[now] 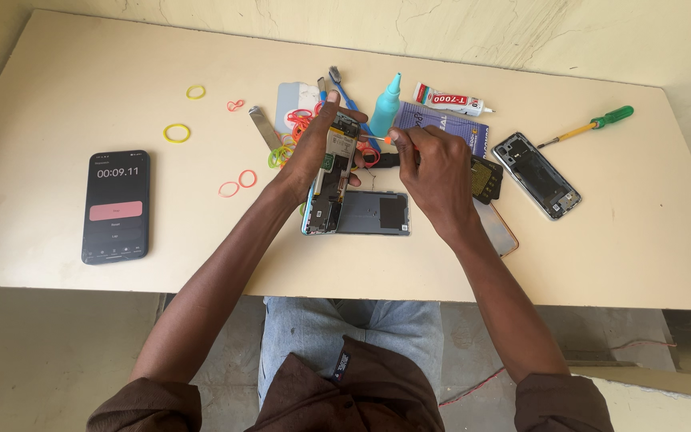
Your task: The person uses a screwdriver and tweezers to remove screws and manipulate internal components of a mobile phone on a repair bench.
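Far left of frame: black phone (116,206) flat on the table (57,88), screen up and lit, showing a timer screen with a red button. Well apart from both hands.

Upper left: two yellow bands, one (196,91) above, one (176,133) lower. Red bands (237,183) lie loose between the black phone and the left forearm.

Centre: left hand (313,148) grips an opened phone (331,172), back off, board exposed. Fingers wrapped round its left edge, thumb across the top. The opened phone is tilted up, its lower end touching or just over a grey panel (377,213) lying flat at centre frame.

Behind the left hand: a metal pry tool (264,126), a heap of coloured bands (293,132), a blue-handled tool (344,90), a teal bottle (386,104).

Right of centre: right hand (435,172) pinches a small orange-tipped tool (388,139), fingers narrow and closed on it. Its tip sits at the upper right edge of the opened phone, between the two hands. Can't tell whether it touches.

Upper right: glue tube (449,100) above a purple packet (449,128). A black battery-like part (485,178) just beside the right hand; another flat device (499,230) partly hidden under the wrist.

Right: second opened phone shell (537,174) lying diagonally, then a green-handled screwdriver (593,124) toward the table's right edge.
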